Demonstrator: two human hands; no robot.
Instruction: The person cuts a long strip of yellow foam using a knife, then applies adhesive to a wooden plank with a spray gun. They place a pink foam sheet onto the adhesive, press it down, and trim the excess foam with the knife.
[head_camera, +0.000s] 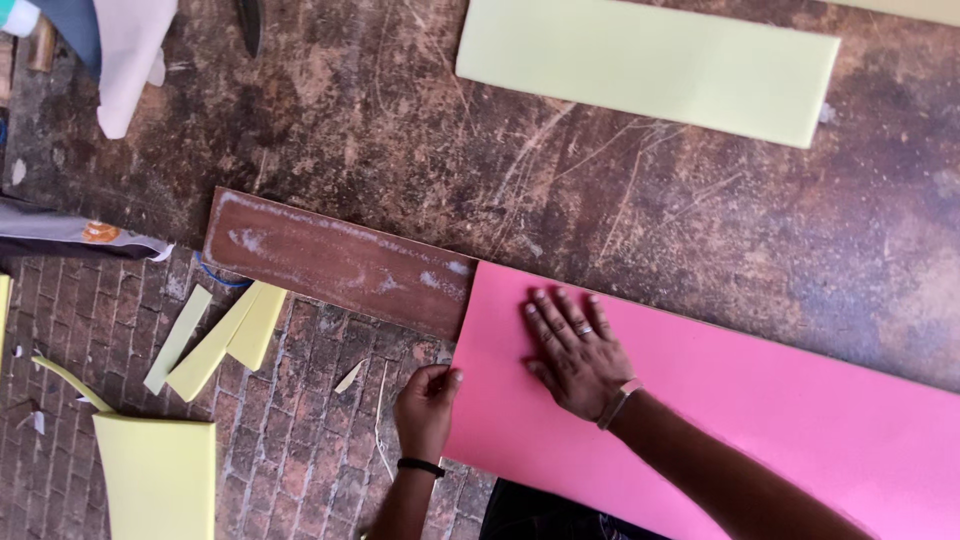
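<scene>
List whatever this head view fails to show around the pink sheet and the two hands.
- Pink sheet: its right end runs off the frame edge, so its length is unknown.
- Left hand: fingers curl at the sheet's edge; whether they pinch it or hold a small tool is hidden.
- Table edge under the sheet: covered by it and the right hand.
- Dark object at top: cut off by the frame.
- Yellow sheet on the floor: cut off below.

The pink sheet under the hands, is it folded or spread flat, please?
Spread flat: the pink sheet lies smooth, right hand pressing it.
</scene>
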